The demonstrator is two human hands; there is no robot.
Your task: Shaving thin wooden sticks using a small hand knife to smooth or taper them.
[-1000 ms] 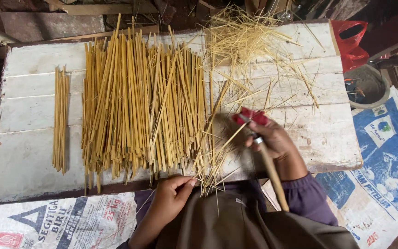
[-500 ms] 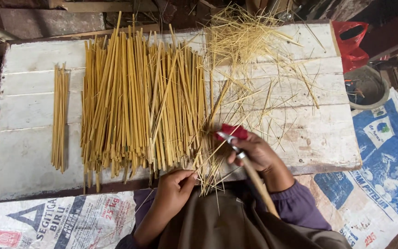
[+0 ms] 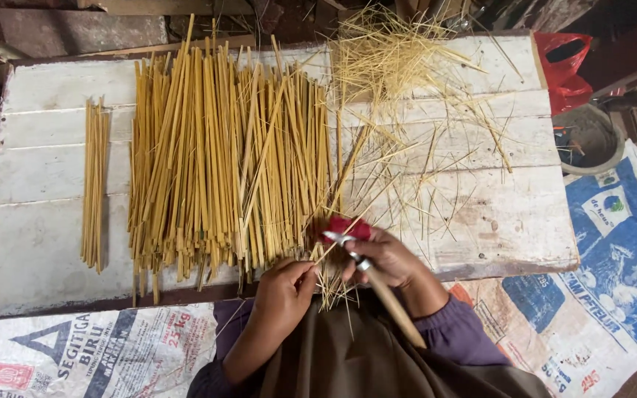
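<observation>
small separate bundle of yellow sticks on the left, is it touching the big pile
Apart: the head view shows bare white board between the small bundle of yellow sticks and the big pile.

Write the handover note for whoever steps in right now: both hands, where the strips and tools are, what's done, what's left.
Left hand: pinches the near ends of thin straw-coloured strips at the board's near edge.
Right hand: grips a knife with a wooden handle, blade against those strips, with a red piece by the fingers.
White plank board: large pile of yellow sticks in the middle, small neat bundle on the left, loose shavings at the far right.
Done: small bundle set apart.
Left: the large pile, apparently.
</observation>
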